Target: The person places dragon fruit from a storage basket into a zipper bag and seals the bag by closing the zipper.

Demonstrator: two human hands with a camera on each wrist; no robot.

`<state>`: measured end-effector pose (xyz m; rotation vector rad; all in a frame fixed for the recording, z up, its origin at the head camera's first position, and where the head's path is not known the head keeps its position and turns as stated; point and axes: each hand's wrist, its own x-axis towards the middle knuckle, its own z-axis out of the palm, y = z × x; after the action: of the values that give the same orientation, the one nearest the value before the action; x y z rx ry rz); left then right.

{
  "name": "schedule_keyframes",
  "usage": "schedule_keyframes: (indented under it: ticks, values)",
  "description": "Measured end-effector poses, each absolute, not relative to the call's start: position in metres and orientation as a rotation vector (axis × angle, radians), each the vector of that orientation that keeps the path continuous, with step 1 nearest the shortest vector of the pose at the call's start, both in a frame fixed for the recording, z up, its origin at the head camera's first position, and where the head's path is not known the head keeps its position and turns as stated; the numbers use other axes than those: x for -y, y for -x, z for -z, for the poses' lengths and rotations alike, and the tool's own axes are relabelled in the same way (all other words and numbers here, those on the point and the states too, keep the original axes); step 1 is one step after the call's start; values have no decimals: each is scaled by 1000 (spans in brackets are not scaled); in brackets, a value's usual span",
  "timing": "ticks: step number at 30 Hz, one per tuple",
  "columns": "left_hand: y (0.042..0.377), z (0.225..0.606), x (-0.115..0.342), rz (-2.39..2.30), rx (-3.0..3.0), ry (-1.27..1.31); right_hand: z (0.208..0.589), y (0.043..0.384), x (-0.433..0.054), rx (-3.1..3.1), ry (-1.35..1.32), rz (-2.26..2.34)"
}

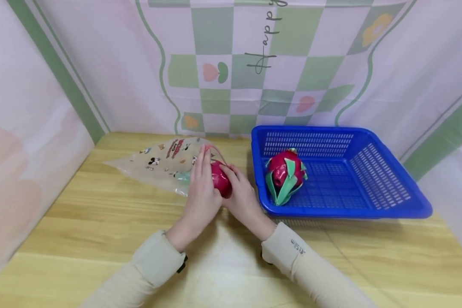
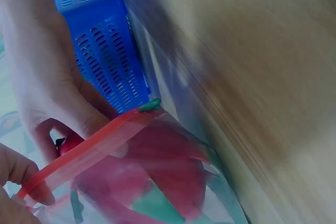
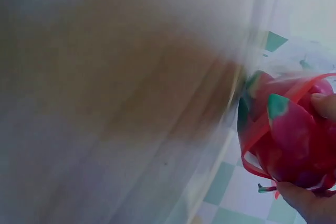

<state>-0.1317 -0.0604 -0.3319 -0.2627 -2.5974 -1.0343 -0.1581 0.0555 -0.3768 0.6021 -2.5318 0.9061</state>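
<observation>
In the head view a red toy dragon fruit (image 1: pixel 221 179) sits between the two hands, partly inside a clear zip bag (image 1: pixel 165 164) printed with cartoon figures. My left hand (image 1: pixel 204 188) pinches the bag's red zip edge (image 2: pixel 84 150), as the left wrist view shows. My right hand (image 1: pixel 243 199) grips the dragon fruit at the bag's mouth, its fingers bent over the fruit. Through the clear plastic, the fruit's red body and green leaf tips show in the left wrist view. The right wrist view shows the red edge wrapping round the fruit (image 3: pixel 299 140).
A blue basket (image 1: pixel 350 209) stands to the right of the hands on the wooden table (image 1: pixel 111 226). Another dragon fruit (image 1: pixel 282 171) with green leaves lies in its left end. A printed curtain (image 1: pixel 250 38) hangs behind the table.
</observation>
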Motion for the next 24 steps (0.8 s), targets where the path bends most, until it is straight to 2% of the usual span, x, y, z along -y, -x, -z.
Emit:
schedule_keyframes:
  ticks: [24]
  values:
    - [126, 337, 63, 1035, 2537, 288, 369, 166, -50, 2300, -514, -1075]
